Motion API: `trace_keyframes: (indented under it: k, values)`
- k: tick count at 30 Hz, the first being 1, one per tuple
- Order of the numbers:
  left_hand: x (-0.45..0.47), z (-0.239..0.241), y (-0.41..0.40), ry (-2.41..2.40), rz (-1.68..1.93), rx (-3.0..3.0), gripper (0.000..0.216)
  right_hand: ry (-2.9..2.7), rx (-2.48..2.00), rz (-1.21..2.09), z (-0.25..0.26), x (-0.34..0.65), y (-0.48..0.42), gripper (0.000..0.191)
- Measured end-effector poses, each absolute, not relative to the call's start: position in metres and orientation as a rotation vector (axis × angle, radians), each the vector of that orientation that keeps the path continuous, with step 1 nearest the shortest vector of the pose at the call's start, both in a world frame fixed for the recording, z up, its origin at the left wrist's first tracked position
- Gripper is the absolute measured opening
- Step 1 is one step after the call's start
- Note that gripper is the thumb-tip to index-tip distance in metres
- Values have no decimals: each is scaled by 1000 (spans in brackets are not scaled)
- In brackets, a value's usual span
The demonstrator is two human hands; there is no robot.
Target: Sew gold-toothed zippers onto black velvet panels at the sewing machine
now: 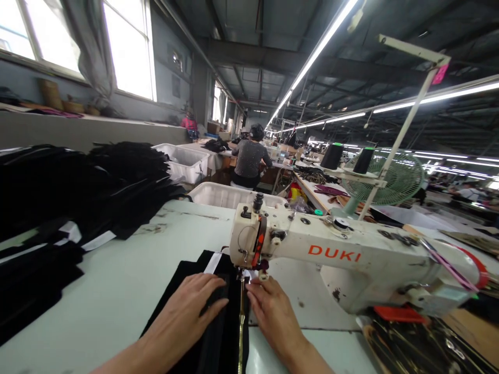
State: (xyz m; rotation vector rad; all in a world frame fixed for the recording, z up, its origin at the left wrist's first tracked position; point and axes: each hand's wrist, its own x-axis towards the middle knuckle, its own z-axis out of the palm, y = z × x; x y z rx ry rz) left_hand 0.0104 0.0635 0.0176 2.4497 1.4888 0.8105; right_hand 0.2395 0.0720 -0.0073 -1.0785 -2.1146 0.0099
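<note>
Tabletop (pixel 128 280): one black fabric (pixel 218 340) touched by left hand (pixel 187 307), right hand (pixel 273 311).

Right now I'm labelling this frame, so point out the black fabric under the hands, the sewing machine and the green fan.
black fabric (pixel 220 345): head view, its near end.
sewing machine (pixel 351 267): head view, white arm below the lettering.
green fan (pixel 401 179): head view, its grille.

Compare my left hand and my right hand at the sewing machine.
The left hand lies flat on the black fabric; the right hand rests mostly on the pale table beside it. The left hand angles rightward; the right hand points straight ahead, fingertips under the sewing machine head. Both are palm down, open, flanking the brass-coloured strip.
</note>
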Motion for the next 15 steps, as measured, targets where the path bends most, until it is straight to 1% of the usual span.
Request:
trace_keyframes:
  k: [1,2,3,4,6,8,9,11,13,15]
  values:
    - [10,24,63,1534,839,2413,18,-2061,-1104,83,-5,241,69,26]
    - [10,31,63,1556,853,2393,17,-1971,-1123,242,-3,241,66,23]
    - [11,37,63,1566,862,2376,17,-1849,-1127,463,0,239,62,21]
    - [13,41,63,1572,874,2364,17,-1711,-1113,695,2,236,60,24]
    - [17,46,60,1564,896,2365,18,-1423,-1004,1125,8,225,56,41]
    - [22,46,56,1547,929,2389,21,-1205,-829,1384,15,209,54,55]
    - [23,44,53,1543,948,2401,22,-1114,-741,1466,19,200,54,58]
    - [24,41,47,1511,1009,2436,26,-927,-627,1569,26,185,54,58]
    - [21,40,41,1410,1127,2481,28,-887,-663,1518,27,176,52,53]
    - [16,44,35,1249,1279,2567,23,-1029,-774,1392,19,176,44,52]
